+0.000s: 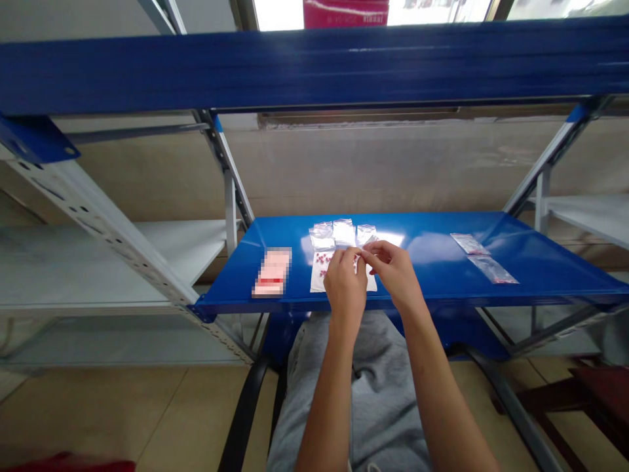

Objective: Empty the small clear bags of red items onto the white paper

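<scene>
My left hand (344, 278) and my right hand (393, 265) meet over a white sheet (317, 282) near the front edge of the blue shelf. Both hands are closed, thumbs and fingertips pinched close together. What they pinch is too small or hidden to make out. Several small red pieces (323, 258) lie scattered on the sheet, left of my fingers and partly beneath them. Just behind it are small clear plastic bags, one at the left (322, 236), one in the middle (344, 233) and one at the right (366, 233), the last partly covered by my right hand.
Farther right on the blue shelf (422, 275) lie two clear bags with reddish contents, one behind (470, 244) and one in front (493, 269). A blurred pink-and-white item (272, 272) rests at the left. A blue beam (314, 69) crosses above, and metal posts (103, 223) flank the shelf.
</scene>
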{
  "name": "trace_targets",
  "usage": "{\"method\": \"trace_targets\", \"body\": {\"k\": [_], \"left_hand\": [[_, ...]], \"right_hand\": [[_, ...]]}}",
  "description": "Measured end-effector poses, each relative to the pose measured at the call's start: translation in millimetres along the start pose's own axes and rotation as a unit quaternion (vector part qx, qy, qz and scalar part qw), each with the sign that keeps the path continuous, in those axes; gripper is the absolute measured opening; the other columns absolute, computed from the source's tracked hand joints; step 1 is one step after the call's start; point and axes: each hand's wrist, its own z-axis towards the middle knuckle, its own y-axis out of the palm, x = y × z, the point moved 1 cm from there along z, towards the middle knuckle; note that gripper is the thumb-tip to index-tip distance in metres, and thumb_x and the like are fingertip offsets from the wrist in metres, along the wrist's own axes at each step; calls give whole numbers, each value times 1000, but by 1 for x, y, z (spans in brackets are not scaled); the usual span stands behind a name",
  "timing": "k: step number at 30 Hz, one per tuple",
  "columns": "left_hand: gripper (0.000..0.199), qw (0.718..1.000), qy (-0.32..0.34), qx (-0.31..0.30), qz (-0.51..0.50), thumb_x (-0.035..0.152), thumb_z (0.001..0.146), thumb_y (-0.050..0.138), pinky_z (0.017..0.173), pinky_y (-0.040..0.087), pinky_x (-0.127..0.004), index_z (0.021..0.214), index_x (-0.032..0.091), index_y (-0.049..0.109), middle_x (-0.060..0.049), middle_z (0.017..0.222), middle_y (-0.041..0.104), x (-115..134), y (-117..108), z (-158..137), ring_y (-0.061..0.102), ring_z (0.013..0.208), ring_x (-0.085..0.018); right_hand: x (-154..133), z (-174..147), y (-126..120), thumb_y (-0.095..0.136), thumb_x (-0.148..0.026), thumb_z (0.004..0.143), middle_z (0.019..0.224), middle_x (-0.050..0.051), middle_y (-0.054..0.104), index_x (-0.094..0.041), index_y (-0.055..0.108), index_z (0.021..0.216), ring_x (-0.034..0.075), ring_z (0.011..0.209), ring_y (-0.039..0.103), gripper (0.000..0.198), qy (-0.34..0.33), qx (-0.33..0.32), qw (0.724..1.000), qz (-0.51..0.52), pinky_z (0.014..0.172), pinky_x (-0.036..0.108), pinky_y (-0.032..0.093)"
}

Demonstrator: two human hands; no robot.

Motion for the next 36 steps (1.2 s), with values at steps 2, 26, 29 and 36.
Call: {"method": "trace_targets", "body": {"k": [2,26,29,36], "left_hand": [[13,1000,12,-1,-5,17,95,60,78,46,-30,97,22,71,-5,95,70,-3,-1,2,64,87,-20],[27,989,146,-12,-31,23,93,68,82,54,-28,119,22,72,-7,111,68,-24,-20,7,68,97,-18],[23,988,147,-30,-44,22,92,68,85,53,-30,114,20,75,-7,105,70,-24,-24,8,68,97,-19],[17,987,103,-68,-107,19,94,64,69,52,-25,102,21,79,-4,96,79,-30,-37,11,70,81,-15]], "right_hand": [[1,1,2,75,-46,73,84,7,73,-17,71,85,19,72,65,31,0,9,1000,9,53,26,51],[7,0,3,76,-45,76,69,3,70,-18,69,79,17,65,66,28,-1,-24,998,51,55,26,48],[6,-1,5,73,-45,79,68,2,69,-19,66,79,16,63,64,27,-14,-32,999,34,54,26,47],[3,-5,8,63,-42,87,71,3,69,-19,64,82,17,68,65,23,-32,-80,995,-42,58,26,47]]}}
